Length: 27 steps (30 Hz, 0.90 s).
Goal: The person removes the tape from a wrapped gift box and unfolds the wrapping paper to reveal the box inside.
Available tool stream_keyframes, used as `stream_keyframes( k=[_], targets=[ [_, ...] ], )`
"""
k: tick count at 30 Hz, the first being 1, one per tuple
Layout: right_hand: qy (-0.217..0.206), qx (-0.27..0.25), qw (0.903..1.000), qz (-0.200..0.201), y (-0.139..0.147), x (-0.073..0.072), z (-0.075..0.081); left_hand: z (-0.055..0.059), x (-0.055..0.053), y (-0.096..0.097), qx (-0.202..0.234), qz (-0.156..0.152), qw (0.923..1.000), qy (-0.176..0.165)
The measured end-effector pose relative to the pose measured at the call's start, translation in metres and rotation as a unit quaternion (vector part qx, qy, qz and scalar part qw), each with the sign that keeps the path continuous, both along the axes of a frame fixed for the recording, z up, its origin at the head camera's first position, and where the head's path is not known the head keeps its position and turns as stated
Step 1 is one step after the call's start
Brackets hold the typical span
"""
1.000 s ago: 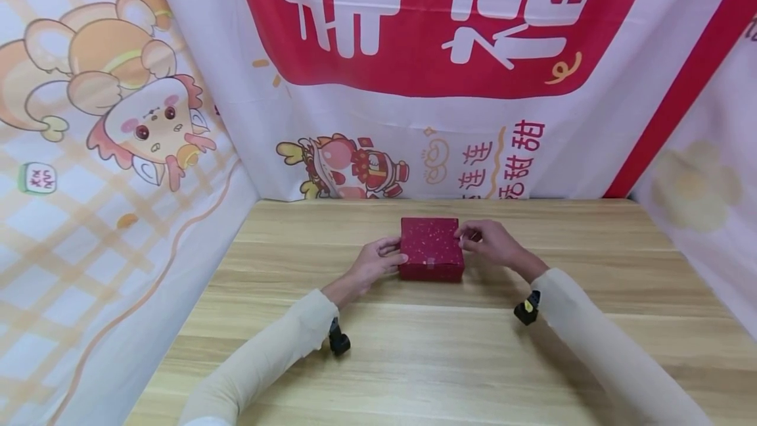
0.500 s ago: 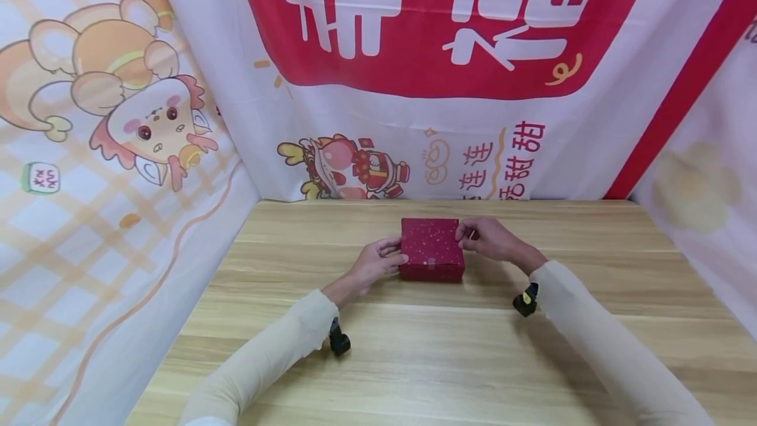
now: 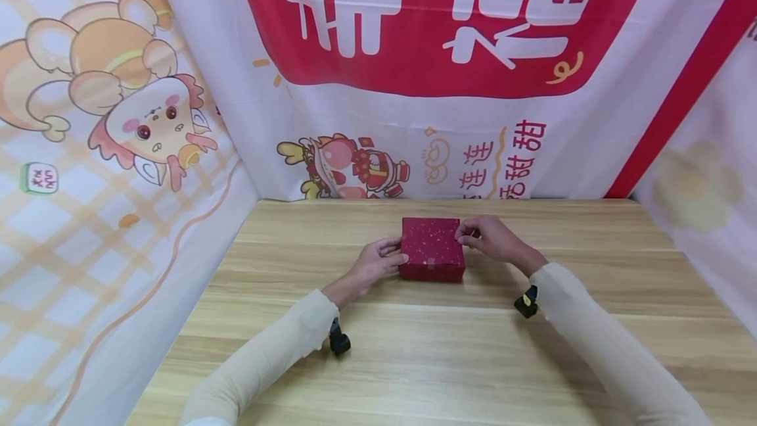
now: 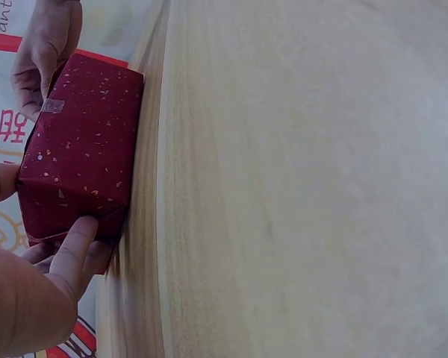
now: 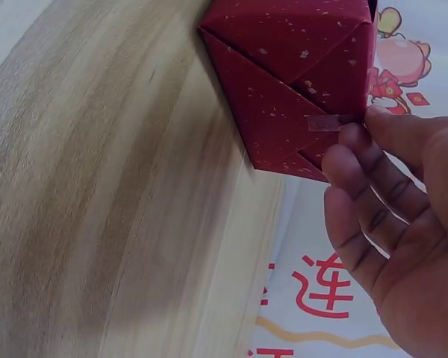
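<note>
While the left hand (image 3: 371, 261) grips one end of the dark-red, gold-flecked, rectangular paper-wrapped box (image 3: 430, 242) on the wood-grain bench (image 3: 414, 360), the right hand (image 3: 493, 238), pinching a clear tape strip (image 5: 322, 123), might crease the paper by tugging.

White "福" (image 3: 532, 48) on red panel (image 3: 426, 77); red "连连" (image 3: 473, 166), "甜甜" (image 3: 524, 150) on white backdrop (image 3: 355, 110)

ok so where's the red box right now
In the head view, the red box sits just right of centre, near the far edge of the table, between the left fingers and right fingers.
</note>
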State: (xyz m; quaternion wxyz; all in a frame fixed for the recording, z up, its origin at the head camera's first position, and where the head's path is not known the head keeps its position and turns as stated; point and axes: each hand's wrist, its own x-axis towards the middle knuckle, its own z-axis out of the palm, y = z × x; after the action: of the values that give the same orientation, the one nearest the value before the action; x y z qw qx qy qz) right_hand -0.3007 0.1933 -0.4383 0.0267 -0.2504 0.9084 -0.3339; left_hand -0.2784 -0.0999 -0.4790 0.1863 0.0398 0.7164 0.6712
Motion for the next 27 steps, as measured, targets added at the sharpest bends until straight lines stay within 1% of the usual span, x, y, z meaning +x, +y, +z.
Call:
stream_keyframes(
  k=[5, 7, 10, 15, 17, 20, 24, 27],
  targets=[
    [0.031, 0.042, 0.9986, 0.006, -0.005, 0.001, -0.004, 0.0, 0.0, 0.0, 0.0, -0.001, 1.0, 0.001],
    [0.029, 0.05, 0.9983, 0.008, -0.007, 0.001, -0.005, 0.0, 0.0, -0.001, 0.001, -0.001, 1.0, 0.001],
    [0.028, 0.045, 0.9984, 0.021, -0.01, 0.002, -0.008, -0.001, -0.001, 0.0, 0.0, -0.001, 1.0, 0.0],
    [0.026, 0.009, 0.9986, 0.045, -0.008, 0.003, -0.013, -0.001, -0.001, 0.0, -0.004, 0.001, 1.0, -0.004],
    [0.01, -0.008, 0.9986, 0.052, -0.006, 0.003, -0.015, -0.001, -0.001, 0.0, -0.004, 0.002, 1.0, -0.003],
    [-0.035, -0.038, 0.9971, 0.055, -0.003, 0.002, -0.019, -0.001, -0.001, 0.0, -0.005, 0.003, 1.0, 0.0],
    [-0.092, -0.068, 0.9927, 0.039, 0.002, 0.002, -0.023, -0.001, -0.001, 0.0, -0.003, 0.003, 1.0, -0.002],
    [-0.111, -0.083, 0.9896, 0.038, 0.006, 0.002, -0.024, -0.001, -0.001, -0.001, -0.001, 0.002, 1.0, -0.001]
  ],
)
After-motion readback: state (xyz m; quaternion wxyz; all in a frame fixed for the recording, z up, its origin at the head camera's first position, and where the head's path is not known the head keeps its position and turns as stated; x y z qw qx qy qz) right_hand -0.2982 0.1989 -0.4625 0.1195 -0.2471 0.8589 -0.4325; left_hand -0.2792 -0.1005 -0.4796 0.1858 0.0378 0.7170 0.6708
